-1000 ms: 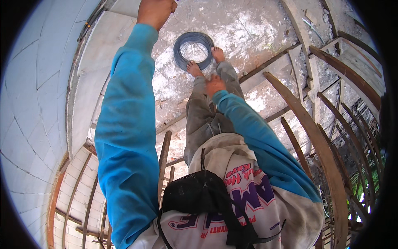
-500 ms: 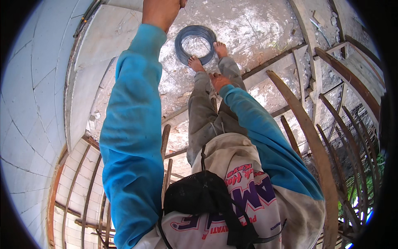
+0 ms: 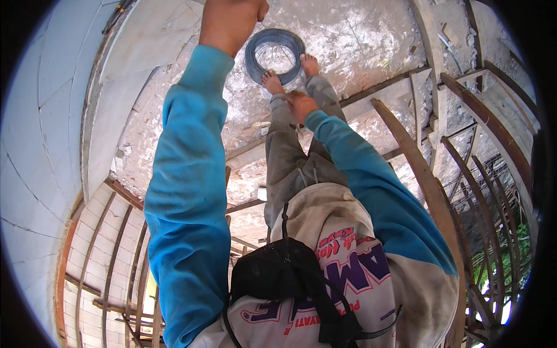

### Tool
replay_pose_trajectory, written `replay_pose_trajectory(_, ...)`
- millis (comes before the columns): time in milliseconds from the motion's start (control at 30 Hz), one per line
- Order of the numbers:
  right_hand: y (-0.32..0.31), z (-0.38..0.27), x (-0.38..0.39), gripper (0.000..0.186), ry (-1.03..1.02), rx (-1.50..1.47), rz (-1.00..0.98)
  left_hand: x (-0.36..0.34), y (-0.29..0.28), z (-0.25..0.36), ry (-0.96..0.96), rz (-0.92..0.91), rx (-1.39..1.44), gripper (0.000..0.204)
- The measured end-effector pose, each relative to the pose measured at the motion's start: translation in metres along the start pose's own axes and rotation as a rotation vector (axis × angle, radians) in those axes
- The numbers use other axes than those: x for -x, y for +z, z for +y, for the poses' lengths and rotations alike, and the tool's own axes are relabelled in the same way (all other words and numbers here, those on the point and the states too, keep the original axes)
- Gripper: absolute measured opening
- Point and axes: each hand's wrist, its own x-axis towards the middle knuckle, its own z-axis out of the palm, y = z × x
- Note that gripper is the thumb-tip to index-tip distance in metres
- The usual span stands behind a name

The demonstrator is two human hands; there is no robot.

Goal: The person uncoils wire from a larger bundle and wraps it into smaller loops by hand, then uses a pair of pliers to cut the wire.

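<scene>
My left hand (image 3: 233,22) is raised at the top edge, closed in a fist with its back toward me. What it grips, if anything, is hidden or too thin to make out. Just right of it and below, a round coil of dark blue-grey wire (image 3: 253,59) lies flat on the floor. My bare feet (image 3: 271,82) stand at its near edge. Low in front of my shins is my right hand (image 3: 300,107), its fingers curled inward. Nothing that it might hold can be made out.
The floor (image 3: 360,35) is rough and whitish, with dust and debris. Wooden beams (image 3: 426,151) and framing poles curve along the right. A pale panelled surface (image 3: 40,139) fills the left side, above a block wall (image 3: 90,243). A black mask (image 3: 272,269) hangs on my chest.
My right hand has shifted slightly left and its fingers look more curled. More of my left fist shows, a little lower in view. The coil appears slightly higher, as the view has tilted.
</scene>
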Motion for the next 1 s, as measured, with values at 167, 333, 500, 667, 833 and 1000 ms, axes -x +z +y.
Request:
replay_pose_trajectory(167,-0.107,-0.062,0.007,0.015,-0.054,-0.376,0.826,0.031,0.003,0.009,0.098,0.013,-0.246,0.034)
replay_pose_trajectory(333,-0.229,-0.141,0.028,0.016,-0.283,-0.490,1.110,0.050,-0.005,0.045,0.334,-0.002,-1.022,0.042)
replay_pose_trajectory(500,-0.330,-0.219,0.068,0.028,-0.693,-0.100,1.511,0.087,-0.020,0.174,0.252,-0.245,-0.931,0.045)
replay_pose_trajectory(667,-0.412,-0.295,0.128,0.058,-0.918,-0.358,0.505,0.145,-0.004,0.326,0.037,-0.554,-0.557,0.033)
replay_pose_trajectory(833,-0.497,-0.285,0.193,0.027,-0.737,-0.735,-0.027,0.195,-0.011,0.398,0.110,-0.657,-0.813,0.047)
replay_pose_trajectory(1000,-0.510,-0.309,0.218,0.031,-0.773,-0.680,0.291,0.228,0.006,0.384,0.252,-0.614,-0.468,0.042)
